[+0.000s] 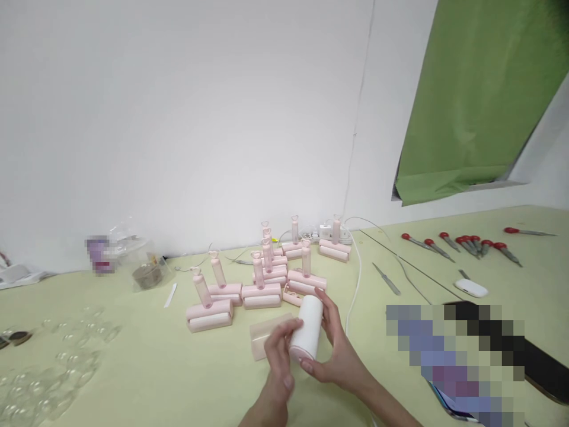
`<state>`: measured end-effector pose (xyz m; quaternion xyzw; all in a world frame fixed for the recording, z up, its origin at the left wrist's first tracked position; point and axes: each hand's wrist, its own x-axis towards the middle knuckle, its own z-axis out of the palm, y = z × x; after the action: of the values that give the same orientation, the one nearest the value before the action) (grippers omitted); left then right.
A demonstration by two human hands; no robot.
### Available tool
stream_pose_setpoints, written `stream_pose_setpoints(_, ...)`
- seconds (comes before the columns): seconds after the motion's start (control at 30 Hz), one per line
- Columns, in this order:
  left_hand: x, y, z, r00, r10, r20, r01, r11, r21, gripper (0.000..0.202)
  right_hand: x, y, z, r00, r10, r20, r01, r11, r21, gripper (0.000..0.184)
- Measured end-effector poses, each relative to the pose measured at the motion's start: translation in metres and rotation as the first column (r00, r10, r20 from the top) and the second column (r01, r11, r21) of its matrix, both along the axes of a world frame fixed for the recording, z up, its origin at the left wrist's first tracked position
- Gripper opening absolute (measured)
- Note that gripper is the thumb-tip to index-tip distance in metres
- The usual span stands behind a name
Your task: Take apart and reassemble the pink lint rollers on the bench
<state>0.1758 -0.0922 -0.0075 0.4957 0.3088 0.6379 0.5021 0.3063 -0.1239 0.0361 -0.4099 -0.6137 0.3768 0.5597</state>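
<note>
Both my hands hold a white roll (307, 328) with a pink end, low in the middle of the view. My right hand (334, 350) wraps under and around its right side, fingers closed on it. My left hand (278, 354) pinches its left side with bent fingers. Just left of the roll a translucent pinkish cover (267, 335) lies on the pale green table (146, 362). Behind it stand several pink lint rollers (260, 284) with upright handles.
Red-handled screwdrivers (466, 244) lie at the back right beside a white oval object (472, 288). A white cable (358, 279) runs from a power strip (326, 232). Clear plastic pieces (53, 362) and a bag with a container (144, 267) sit at the left. A green sheet (480, 101) hangs top right.
</note>
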Motion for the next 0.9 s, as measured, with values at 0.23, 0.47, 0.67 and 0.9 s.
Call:
stream_pose_setpoints(0.23, -0.012, -0.022, 0.06, 0.898, -0.422, 0.129, 0.428, 0.761, -0.487, 0.057, -0.001, -0.007, 0.012, 0.929, 0.175, 0.326, -0.185, 0.983, -0.002, 0.117)
stream_pose_setpoints(0.47, -0.019, -0.016, 0.07, 0.885, -0.353, 0.303, 0.463, 0.734, -0.497, 0.044, 0.039, 0.033, 0.033, 0.865, -0.186, 0.466, 0.172, 0.982, 0.073, 0.029)
stream_pose_setpoints(0.67, -0.025, -0.002, 0.066, 0.889, -0.166, 0.427, 0.411, 0.699, -0.585, 0.033, 0.028, 0.067, 0.019, 0.619, -0.054, 0.783, 0.044, 0.998, 0.035, 0.029)
stream_pose_setpoints(0.9, -0.026, -0.001, 0.061, 0.885, -0.163, 0.436, 0.403, 0.736, -0.544, 0.041, 0.01, 0.068, -0.003, 0.515, -0.044, 0.856, 0.063, 0.998, 0.013, 0.03)
